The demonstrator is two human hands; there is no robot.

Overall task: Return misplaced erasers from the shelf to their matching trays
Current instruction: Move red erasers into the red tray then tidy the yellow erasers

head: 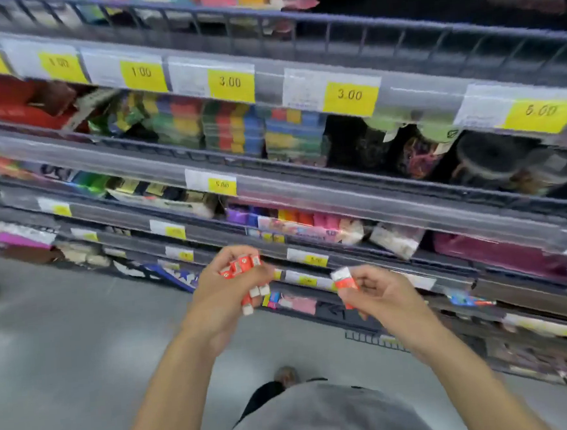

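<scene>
Left hand (229, 294): a bunch of small red-sleeved white erasers (246, 278) is clutched.
Right hand (380, 293): one red-and-white sleeved eraser (344, 280) is pinched before the price-tagged shelves (375, 205).

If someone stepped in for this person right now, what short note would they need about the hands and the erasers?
Left hand: grips a bunch of red-and-white erasers.
Right hand: pinches one or two more red-and-white erasers.
Both hands are held in front of the lower shelves, touching none.
Done: erasers gathered in hand.
Left: find the matching tray, which I cannot make out in this blurred view, and put them all in.
</scene>
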